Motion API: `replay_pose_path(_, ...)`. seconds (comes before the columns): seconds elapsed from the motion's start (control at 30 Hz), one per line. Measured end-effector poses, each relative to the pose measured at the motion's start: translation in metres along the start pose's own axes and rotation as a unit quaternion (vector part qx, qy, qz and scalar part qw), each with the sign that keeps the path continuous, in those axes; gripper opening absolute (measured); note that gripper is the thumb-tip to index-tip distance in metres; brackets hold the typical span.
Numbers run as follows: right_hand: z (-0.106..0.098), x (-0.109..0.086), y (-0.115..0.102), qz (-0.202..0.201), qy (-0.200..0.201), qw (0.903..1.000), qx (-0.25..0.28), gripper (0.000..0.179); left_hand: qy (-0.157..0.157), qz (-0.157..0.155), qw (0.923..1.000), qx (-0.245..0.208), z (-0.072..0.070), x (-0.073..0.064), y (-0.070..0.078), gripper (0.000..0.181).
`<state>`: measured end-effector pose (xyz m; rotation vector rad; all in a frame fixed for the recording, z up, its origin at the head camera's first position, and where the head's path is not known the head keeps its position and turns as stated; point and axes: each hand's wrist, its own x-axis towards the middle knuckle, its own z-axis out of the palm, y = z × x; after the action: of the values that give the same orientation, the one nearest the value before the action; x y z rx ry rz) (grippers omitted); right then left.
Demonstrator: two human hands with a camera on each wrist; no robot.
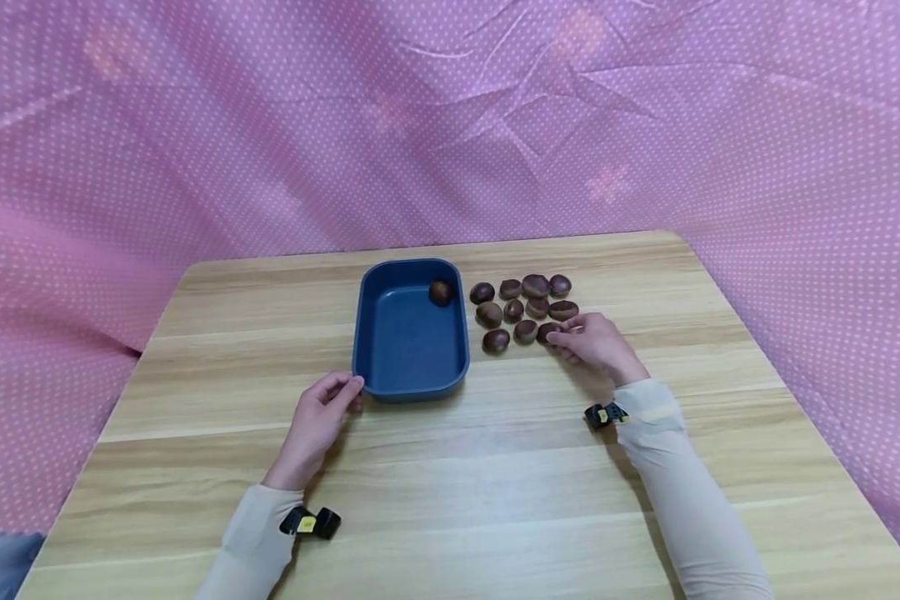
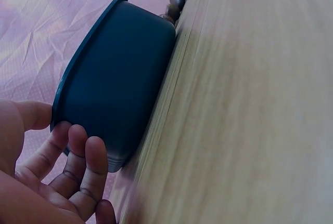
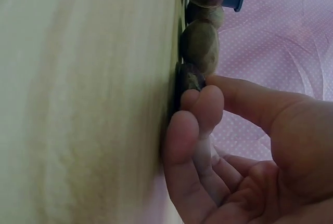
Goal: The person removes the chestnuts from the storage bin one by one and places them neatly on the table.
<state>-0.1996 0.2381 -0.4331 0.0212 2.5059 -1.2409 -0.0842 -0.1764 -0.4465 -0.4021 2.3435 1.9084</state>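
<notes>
A blue rectangular container (image 1: 412,342) stands on the table with one chestnut (image 1: 440,292) in its far right corner. My left hand (image 1: 322,417) pinches the container's near left corner, thumb at the rim and fingers against the outer wall (image 2: 114,68) in the left wrist view. To the right of the container, several brown chestnuts (image 1: 513,311) lie in rough rows. At the near right end of these, my right hand (image 1: 596,343) holds a chestnut (image 3: 190,78) between thumb and fingers, low at the tabletop. Its fingers partly hide that chestnut.
The light wooden table (image 1: 495,492) reaches toward me and to both sides. A pink dotted cloth (image 1: 450,125) hangs behind it and along the sides. Each wrist carries a small black camera (image 1: 311,523). Something blue (image 1: 3,562) shows at the lower left edge.
</notes>
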Motion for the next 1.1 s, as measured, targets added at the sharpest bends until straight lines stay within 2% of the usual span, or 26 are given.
replay_pose_path(0.1, -0.001, -0.001, -0.001, 0.001, 0.002, 1.0, 0.007, 0.037, -0.001, 0.006, 1.0, 0.0, 0.0, -0.001, -0.001, 0.031)
replay_pose_path(0.2, -0.003, -0.004, -0.006, -0.005, 0.022, 0.9998, 0.003, 0.043, -0.001, 0.007, 1.0, 0.003, 0.0, -0.001, -0.001, 0.031)
replay_pose_path(0.33, 0.0, -0.006, -0.021, -0.033, 0.051, 0.9981, -0.009, 0.045, -0.004, 0.003, 1.0, 0.007, -0.002, -0.001, -0.002, 0.031)
replay_pose_path(0.47, 0.012, -0.002, -0.052, -0.066, 0.048, 0.9966, 0.009, 0.042, -0.006, -0.002, 0.9999, 0.014, -0.003, -0.001, -0.002, 0.032)
replay_pose_path(0.63, 0.03, 0.011, -0.107, -0.1, 0.022, 0.9947, 0.012, 0.043, -0.007, 0.003, 0.9999, 0.009, -0.002, -0.001, -0.001, 0.032)
replay_pose_path(0.73, 0.045, 0.026, -0.135, -0.125, 0.019, 0.9918, -0.013, 0.042, -0.005, 0.007, 1.0, -0.002, -0.004, -0.001, -0.001, 0.03)
replay_pose_path(0.83, 0.061, 0.045, -0.149, -0.167, 0.04, 0.9825, -0.071, 0.037, -0.005, 0.008, 0.9999, -0.012, -0.003, 0.0, -0.001, 0.027)
replay_pose_path(0.93, 0.075, 0.063, -0.15, -0.2, 0.063, 0.9685, -0.134, 0.033, -0.008, 0.013, 0.9998, -0.016, -0.003, 0.001, -0.001, 0.025)
replay_pose_path(1.1, 0.092, 0.081, -0.147, -0.194, 0.061, 0.9554, -0.214, 0.036, -0.006, 0.017, 0.9997, -0.017, -0.006, 0.0, -0.001, 0.025)
